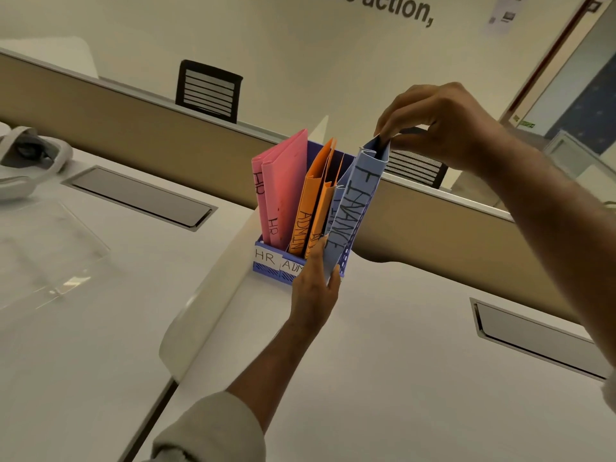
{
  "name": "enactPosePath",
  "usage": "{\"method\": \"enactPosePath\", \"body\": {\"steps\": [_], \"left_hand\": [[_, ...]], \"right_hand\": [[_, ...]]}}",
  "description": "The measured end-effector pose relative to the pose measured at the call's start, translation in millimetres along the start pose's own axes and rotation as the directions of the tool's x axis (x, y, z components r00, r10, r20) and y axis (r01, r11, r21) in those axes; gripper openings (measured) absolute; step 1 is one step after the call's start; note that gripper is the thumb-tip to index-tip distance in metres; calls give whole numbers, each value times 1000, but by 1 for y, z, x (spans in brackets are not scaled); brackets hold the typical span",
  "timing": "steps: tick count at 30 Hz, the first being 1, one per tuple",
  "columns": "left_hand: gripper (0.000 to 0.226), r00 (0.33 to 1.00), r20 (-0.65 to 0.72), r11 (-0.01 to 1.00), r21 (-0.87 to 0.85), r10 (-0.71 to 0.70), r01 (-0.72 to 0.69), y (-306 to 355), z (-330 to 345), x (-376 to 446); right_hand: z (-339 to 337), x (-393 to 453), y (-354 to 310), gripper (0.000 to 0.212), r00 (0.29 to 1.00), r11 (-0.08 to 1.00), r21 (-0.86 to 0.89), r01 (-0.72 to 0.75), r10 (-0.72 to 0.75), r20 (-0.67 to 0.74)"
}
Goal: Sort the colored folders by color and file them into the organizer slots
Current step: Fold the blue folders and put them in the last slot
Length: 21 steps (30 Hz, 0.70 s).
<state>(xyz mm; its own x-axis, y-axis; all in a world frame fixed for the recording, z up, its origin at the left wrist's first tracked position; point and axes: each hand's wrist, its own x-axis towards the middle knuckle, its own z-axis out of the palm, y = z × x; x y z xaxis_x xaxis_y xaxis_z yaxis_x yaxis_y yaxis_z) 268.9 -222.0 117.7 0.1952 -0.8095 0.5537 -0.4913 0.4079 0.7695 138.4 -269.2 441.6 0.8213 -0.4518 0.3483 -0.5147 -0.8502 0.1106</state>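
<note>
A blue slotted organizer (266, 269) stands on the white desk, with labels "HR" and "ADM" on its front. Two pink folders (286, 195) marked HR fill its left slot. Two orange folders (311, 208) marked ADMIN stand in the middle slot. A blue folder (358, 208) marked FINANCE is upright at the right slot, with another blue folder partly hidden behind it. My right hand (443, 128) pinches the FINANCE folder's top edge. My left hand (315, 288) grips its bottom end in front of the organizer.
A beige partition (133, 141) runs behind the organizer, with two black chair backs (208, 91) beyond it. Grey cable hatches (140, 196) sit in the desk at left and right. A white headset (23, 161) lies at far left, near a clear plastic sheet (50, 255).
</note>
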Motion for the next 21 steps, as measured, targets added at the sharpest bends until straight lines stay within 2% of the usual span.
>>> {"method": "enactPosePath", "body": {"steps": [9,13,18,21], "left_hand": [[81,999,38,991,128,37,-41,-19,30,29],[81,998,54,991,134,23,-30,-26,41,30],[81,997,74,995,100,-21,14,-30,52,32],[81,996,86,994,103,-36,27,-30,57,37]], "right_hand": [[24,-4,33,11,998,997,-62,-50,53,45],[34,-5,38,11,990,992,-80,-95,102,93],[40,-8,52,12,985,987,-58,-153,157,72],[40,-13,64,13,983,981,-108,-163,171,67]]}}
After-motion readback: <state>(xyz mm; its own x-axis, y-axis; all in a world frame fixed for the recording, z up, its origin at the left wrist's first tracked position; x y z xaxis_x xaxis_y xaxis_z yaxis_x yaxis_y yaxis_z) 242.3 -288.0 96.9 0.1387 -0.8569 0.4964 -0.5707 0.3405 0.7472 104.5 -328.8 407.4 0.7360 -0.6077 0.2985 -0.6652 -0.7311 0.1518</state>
